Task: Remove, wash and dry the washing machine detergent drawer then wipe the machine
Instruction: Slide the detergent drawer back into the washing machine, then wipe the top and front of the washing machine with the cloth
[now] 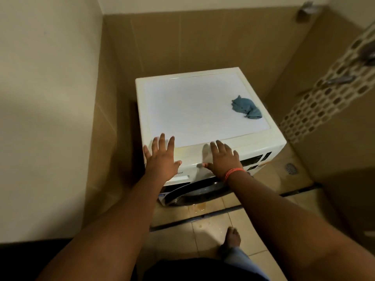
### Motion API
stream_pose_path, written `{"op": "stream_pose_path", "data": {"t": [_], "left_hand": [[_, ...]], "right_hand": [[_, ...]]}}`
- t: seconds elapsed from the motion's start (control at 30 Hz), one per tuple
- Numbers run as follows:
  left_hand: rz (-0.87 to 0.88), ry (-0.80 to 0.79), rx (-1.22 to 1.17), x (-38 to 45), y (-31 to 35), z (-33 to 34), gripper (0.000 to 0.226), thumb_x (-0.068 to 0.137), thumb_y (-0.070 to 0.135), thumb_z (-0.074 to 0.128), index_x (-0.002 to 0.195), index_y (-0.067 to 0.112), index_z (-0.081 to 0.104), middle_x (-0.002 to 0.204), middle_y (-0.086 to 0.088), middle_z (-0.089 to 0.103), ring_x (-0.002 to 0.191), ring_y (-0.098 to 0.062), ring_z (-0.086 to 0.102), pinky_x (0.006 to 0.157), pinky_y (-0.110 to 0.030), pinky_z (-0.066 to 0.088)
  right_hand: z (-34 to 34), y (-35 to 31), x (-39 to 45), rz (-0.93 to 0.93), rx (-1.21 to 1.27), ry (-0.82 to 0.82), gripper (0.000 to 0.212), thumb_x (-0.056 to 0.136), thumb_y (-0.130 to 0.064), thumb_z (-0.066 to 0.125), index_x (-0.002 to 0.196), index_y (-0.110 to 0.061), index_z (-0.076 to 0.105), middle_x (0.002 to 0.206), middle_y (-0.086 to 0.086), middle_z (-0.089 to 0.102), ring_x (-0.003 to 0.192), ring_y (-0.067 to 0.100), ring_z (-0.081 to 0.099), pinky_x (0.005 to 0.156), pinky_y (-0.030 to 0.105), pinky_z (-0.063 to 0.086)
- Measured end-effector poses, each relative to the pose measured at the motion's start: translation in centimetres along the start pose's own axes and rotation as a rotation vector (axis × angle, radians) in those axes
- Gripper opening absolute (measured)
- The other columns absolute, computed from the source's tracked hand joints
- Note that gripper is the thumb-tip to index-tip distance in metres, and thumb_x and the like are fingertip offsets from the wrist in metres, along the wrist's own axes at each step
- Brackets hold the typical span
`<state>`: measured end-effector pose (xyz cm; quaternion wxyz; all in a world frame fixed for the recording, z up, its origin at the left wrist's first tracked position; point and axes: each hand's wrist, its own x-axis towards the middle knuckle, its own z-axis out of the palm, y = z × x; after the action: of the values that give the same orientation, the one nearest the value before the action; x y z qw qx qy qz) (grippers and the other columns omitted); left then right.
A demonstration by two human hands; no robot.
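A white front-loading washing machine (203, 106) stands in a tiled corner. My left hand (161, 159) lies flat with spread fingers on its front top edge at the left, above where the detergent drawer front (182, 176) shows. My right hand (223, 159), with an orange band at the wrist, lies flat on the front top edge near the middle, beside the dark control panel (254, 160). A crumpled blue cloth (246, 107) sits on the machine's top at the right. Neither hand holds anything.
Beige tiled walls close in behind and on both sides of the machine. A patterned mosaic strip (328, 88) runs down the right wall. A floor drain (291, 168) lies at the right. My bare foot (232, 239) stands on the tiled floor, which has wet spots (199, 207).
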<state>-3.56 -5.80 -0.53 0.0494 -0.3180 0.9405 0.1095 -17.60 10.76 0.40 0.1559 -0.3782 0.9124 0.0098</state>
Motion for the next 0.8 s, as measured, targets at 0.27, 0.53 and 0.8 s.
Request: {"op": "stream_pose_path", "data": {"t": [0.27, 0.53, 0.8], "left_hand": [[-0.076, -0.004, -0.048, 7.4, 7.0, -1.1, 0.076, 0.096, 0.045, 0.052, 0.155, 0.022, 0.010, 0.164, -0.010, 0.003, 0.151, -0.032, 0.005, 0.118, -0.060, 0.008], [-0.199, -0.062, -0.117, 15.3, 18.1, 1.4, 0.067, 0.099, 0.043, 0.047, 0.154, 0.019, 0.018, 0.163, -0.007, 0.012, 0.150, -0.028, 0.011, 0.121, -0.055, 0.009], [-0.280, 0.031, -0.205, 16.4, 23.0, 2.2, 0.056, 0.097, 0.038, 0.053, 0.146, 0.018, 0.038, 0.155, -0.005, 0.032, 0.143, -0.024, 0.030, 0.117, -0.048, 0.020]], "right_hand": [[-5.2, 11.8, 8.2, 0.019, -0.012, 0.054, 0.071, 0.090, -0.062, 0.048, 0.141, -0.013, 0.034, 0.144, 0.011, 0.039, 0.127, 0.033, 0.044, 0.098, 0.048, 0.043], [-7.7, 23.1, 19.2, 0.018, 0.187, 0.194, 0.051, 0.095, -0.046, 0.051, 0.129, -0.008, 0.045, 0.124, 0.015, 0.053, 0.111, 0.034, 0.052, 0.090, 0.042, 0.047], [-7.7, 24.9, 25.3, 0.103, 0.433, -0.108, 0.047, 0.088, -0.034, 0.064, 0.123, -0.006, 0.051, 0.117, 0.015, 0.060, 0.106, 0.031, 0.059, 0.088, 0.038, 0.051]]}}
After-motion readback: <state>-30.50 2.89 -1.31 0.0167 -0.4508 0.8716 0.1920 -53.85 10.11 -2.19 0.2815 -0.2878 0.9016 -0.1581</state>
